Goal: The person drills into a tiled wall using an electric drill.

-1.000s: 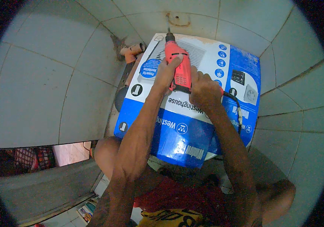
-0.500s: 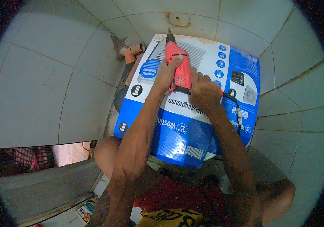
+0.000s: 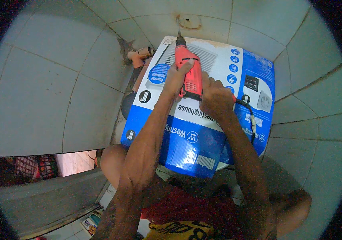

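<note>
A red power drill (image 3: 191,78) with a black chuck points away from me, its bit (image 3: 179,27) against the tiled wall beside a stained patch with a small hole (image 3: 187,19). My left hand (image 3: 177,78) is wrapped round the drill's body from the left, thumb on top. Around the handle at the rear right, my right hand (image 3: 217,96) is closed; its fingers partly hide the grip. From there a black cord (image 3: 245,105) runs off to the right. Beneath the drill lies a large blue and white fan carton (image 3: 193,148).
Tiled walls (image 3: 39,88) enclose me on the left, front and right. Orange pipe fittings (image 3: 140,56) stick out at the carton's far left corner. A low opening (image 3: 75,163) with things behind it is at the lower left. My bent knees flank the carton.
Hardly anything differs. The drill's bit looks slightly shorter in view at the wall, while both hands keep the same hold.
</note>
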The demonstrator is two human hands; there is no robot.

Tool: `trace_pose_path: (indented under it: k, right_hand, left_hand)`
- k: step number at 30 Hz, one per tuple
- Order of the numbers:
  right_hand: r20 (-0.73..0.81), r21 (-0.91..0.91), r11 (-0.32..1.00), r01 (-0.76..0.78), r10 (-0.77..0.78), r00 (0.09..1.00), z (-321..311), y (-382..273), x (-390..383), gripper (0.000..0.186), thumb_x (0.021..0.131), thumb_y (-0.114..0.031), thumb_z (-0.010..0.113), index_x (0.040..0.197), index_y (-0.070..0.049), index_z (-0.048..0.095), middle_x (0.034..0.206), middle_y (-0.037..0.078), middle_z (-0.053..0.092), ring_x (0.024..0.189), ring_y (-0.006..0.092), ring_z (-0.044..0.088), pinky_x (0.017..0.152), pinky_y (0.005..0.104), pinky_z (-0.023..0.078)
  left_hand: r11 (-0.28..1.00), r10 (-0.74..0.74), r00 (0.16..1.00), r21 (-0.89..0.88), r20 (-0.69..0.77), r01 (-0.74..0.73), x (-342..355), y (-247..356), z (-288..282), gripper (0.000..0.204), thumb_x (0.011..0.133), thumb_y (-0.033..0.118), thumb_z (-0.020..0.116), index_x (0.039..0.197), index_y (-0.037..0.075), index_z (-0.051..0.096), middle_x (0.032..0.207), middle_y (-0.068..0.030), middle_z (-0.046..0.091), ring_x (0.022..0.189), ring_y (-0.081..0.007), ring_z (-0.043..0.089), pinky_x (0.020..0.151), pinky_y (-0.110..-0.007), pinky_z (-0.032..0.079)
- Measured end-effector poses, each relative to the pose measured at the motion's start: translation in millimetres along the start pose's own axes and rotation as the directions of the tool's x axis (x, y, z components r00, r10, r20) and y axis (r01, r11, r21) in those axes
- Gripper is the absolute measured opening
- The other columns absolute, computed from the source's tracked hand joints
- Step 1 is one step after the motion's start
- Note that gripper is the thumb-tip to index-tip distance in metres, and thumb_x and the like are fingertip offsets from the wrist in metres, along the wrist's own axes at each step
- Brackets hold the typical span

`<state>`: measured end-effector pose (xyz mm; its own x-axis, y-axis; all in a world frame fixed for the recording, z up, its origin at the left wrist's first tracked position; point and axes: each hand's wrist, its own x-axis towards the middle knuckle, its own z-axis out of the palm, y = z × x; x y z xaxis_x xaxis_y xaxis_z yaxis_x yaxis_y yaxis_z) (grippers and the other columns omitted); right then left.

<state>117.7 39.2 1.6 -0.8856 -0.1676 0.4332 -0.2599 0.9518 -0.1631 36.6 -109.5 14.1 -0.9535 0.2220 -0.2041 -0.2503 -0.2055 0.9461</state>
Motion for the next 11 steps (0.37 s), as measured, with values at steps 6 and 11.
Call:
trace_pose_path:
  k: [6, 11]
  right_hand:
    - [0.017, -0.021, 1.0, 0.001, -0.001, 1.0, -5.1, -2.1, 2.5, 0.072, 0.065, -0.015, 0.075, 0.13, 0.001, 0.051, 0.086, 0.009, 0.064, 0.075, 0.0247, 0.067, 0.056, 0.038, 0.055]
    - [0.024, -0.032, 0.999, -0.012, 0.013, 1.0, -3.1, -0.8, 1.0, 0.073, 0.065, -0.016, 0.076, 0.132, 0.0, 0.051, 0.087, 0.009, 0.064, 0.076, 0.0247, 0.067, 0.057, 0.0379, 0.055]
  left_hand:
    - [1.0, 0.016, 1.0, 0.019, -0.008, -0.016, 5.7, -3.9, -5.4, 0.051, 0.092, 0.036, 0.072, 0.121, -0.003, 0.057, 0.101, -0.0094, 0.067, 0.084, -0.0161, 0.067, 0.075, -0.031, 0.057]
    - [1.0, 0.006, 1.0, 0.028, 0.008, -0.006, 7.6, -8.2, -7.1, 0.054, 0.091, 0.038, 0.072, 0.121, -0.003, 0.057, 0.102, -0.0094, 0.066, 0.086, -0.0157, 0.066, 0.075, -0.03, 0.056]
